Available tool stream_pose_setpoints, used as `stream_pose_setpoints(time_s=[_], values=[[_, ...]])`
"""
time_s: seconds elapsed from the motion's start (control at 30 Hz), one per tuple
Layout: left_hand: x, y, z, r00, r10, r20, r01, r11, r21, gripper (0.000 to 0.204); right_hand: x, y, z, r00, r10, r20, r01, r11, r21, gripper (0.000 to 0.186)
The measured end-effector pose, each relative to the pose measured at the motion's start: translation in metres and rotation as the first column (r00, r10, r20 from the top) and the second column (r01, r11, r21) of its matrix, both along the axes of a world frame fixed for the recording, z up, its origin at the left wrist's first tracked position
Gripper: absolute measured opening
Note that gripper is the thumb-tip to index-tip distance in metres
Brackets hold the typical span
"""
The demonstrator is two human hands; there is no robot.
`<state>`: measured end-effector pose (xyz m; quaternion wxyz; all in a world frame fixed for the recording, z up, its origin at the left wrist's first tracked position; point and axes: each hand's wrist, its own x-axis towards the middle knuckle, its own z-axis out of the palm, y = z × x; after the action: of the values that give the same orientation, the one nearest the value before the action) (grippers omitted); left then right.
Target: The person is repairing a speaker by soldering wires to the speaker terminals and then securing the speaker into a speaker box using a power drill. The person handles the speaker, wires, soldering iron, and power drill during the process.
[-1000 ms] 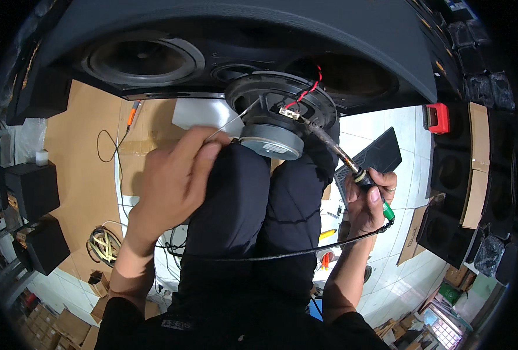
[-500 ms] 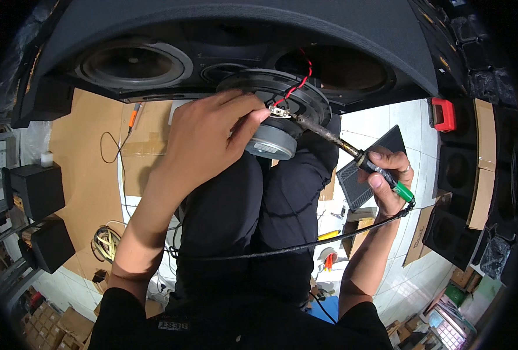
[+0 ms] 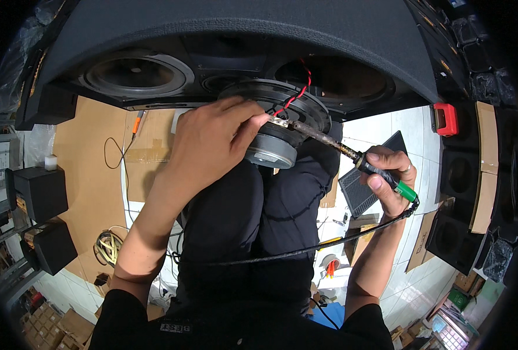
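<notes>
Cabinet (image 3: 305,28) containing speaker (image 3: 133,76), left hand (image 3: 212,140) pinched at terminal (image 3: 280,122), right hand (image 3: 394,181) holding soldering iron (image 3: 330,142)

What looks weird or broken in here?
The round speaker looks out of place: it's outside the big black cabinet, with a twisted red-and-black wire running from it to a dark round hole. The soldering iron's metal shaft also looks blotchy and brown. I can't see anything spilled.

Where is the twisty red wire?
In the head view, the red wire is near the top, just right of the middle. It runs from a hole in the speaker box down to the loose speaker.
</notes>
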<state>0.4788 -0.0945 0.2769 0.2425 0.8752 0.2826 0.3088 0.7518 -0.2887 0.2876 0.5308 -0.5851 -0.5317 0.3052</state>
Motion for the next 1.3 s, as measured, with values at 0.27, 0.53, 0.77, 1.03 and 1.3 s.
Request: stream_pose_setpoints(time_s=[0.27, 0.53, 0.77, 1.03, 1.3], values=[[0.003, 0.001, -0.001, 1.0, -0.01, 0.002, 0.01, 1.0, -0.005, 0.014, 0.001, 0.001, -0.001, 0.999, -0.036, 0.005, 0.036, 0.999, 0.001, 0.038], [0.002, 0.002, -0.001, 0.999, -0.016, -0.037, 0.017, 1.0, 0.026, 0.015, -0.002, -0.001, 0.0, 0.998, -0.065, -0.024, 0.066, 0.998, 0.012, 0.039], [0.002, 0.002, -0.003, 1.0, -0.016, -0.013, 0.016, 1.0, 0.011, 0.015, 0.001, 0.003, 0.004, 0.999, -0.025, 0.027, 0.024, 1.0, 0.019, 0.038], [0.003, 0.003, -0.003, 0.999, -0.032, -0.002, 0.032, 0.999, 0.007, 0.015, 0.0, 0.01, 0.011, 0.995, 0.021, 0.097, -0.026, 0.998, 0.054, 0.037], [0.006, 0.002, -0.003, 1.0, -0.025, 0.008, 0.025, 1.0, 0.005, 0.015, 0.004, 0.008, 0.016, 0.995, 0.067, 0.079, -0.07, 0.997, 0.031, 0.031]])
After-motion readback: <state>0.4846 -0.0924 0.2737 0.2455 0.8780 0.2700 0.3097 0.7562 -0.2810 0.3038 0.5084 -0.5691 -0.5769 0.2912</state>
